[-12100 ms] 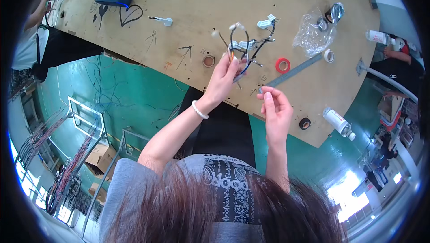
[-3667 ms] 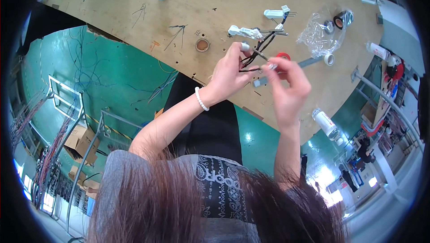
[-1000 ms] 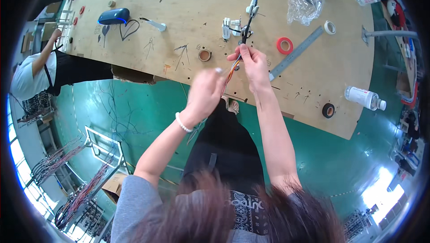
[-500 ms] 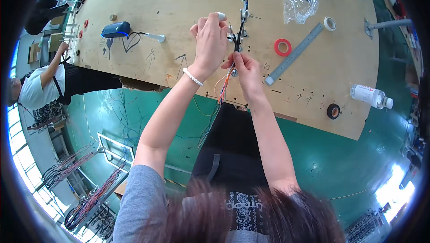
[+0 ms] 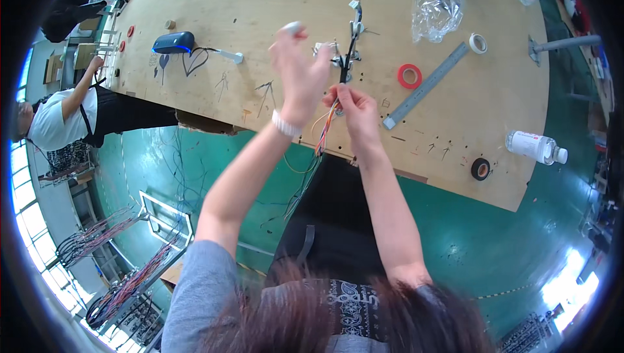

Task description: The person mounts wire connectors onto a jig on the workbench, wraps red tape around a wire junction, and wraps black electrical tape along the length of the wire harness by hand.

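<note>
A wire harness (image 5: pixel 351 51) runs down the wooden table, its upper part wrapped black and branching among small holders. Below the wrap, loose orange, white and other coloured wires (image 5: pixel 323 135) hang over the front edge. My right hand (image 5: pixel 359 114) pinches the harness where the black wrap gives way to the bare wires. To the left of it my left hand (image 5: pixel 300 77) is raised, blurred by motion, thumb and fingers apart, holding nothing I can see. One fingertip wears a white cover (image 5: pixel 293 28). Small white connectors (image 5: pixel 323 49) show beside its thumb.
Right of the harness lie a red tape roll (image 5: pixel 409 76), a steel ruler (image 5: pixel 426 86), a white tape roll (image 5: pixel 478 43), a black tape roll (image 5: pixel 480 169), a plastic bag (image 5: pixel 437 12) and a bottle (image 5: pixel 534 147). A blue speaker (image 5: pixel 173 43) stands left. Another person (image 5: pixel 77 107) works far left.
My left hand has moved left, away from the harness, and its fingers have spread. My right hand keeps its pinch on the harness. The whole view has shifted slightly.
</note>
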A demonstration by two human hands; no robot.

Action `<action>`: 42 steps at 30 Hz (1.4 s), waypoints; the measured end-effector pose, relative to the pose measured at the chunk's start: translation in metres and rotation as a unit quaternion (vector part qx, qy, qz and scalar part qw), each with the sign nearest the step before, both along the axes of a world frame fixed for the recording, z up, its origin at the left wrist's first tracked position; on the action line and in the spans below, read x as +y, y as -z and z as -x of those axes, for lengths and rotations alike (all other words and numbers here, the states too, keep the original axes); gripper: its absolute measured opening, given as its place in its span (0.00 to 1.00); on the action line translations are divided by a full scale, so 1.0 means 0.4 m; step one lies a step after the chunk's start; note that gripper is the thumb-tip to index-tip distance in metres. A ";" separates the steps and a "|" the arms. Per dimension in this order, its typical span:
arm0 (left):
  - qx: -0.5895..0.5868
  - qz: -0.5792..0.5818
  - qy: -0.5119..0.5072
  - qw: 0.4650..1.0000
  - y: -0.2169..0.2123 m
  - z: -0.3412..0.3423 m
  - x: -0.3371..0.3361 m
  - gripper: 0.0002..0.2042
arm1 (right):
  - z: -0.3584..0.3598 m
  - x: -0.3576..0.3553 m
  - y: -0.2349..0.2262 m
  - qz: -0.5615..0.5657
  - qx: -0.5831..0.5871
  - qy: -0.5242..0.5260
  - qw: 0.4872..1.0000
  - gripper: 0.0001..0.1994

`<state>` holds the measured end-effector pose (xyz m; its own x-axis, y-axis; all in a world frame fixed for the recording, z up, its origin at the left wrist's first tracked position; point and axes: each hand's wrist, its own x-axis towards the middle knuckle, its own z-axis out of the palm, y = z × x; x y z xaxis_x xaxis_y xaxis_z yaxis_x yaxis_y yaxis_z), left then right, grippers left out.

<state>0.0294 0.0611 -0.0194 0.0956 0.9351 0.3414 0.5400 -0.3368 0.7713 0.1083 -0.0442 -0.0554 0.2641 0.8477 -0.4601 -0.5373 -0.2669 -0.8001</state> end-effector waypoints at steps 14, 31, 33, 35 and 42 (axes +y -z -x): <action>-0.150 0.537 0.231 0.798 0.027 0.042 -0.033 0.16 | 0.037 -0.080 -0.032 0.026 -0.070 0.027 0.997 0.13; -0.222 0.515 0.187 0.807 0.016 0.023 -0.093 0.15 | 0.345 -0.307 0.087 0.011 -0.067 0.066 0.995 0.16; -0.234 0.515 0.167 0.808 0.023 0.016 -0.099 0.15 | 0.367 -0.322 0.107 0.010 -0.111 0.059 0.992 0.16; -0.251 0.513 0.120 0.812 0.027 -0.010 -0.100 0.15 | 0.352 -0.331 0.149 0.008 -0.185 0.043 0.982 0.16; -0.035 0.366 0.088 0.926 0.016 0.000 -0.119 0.14 | 0.050 -0.293 -0.128 0.105 -0.406 -0.231 0.878 0.15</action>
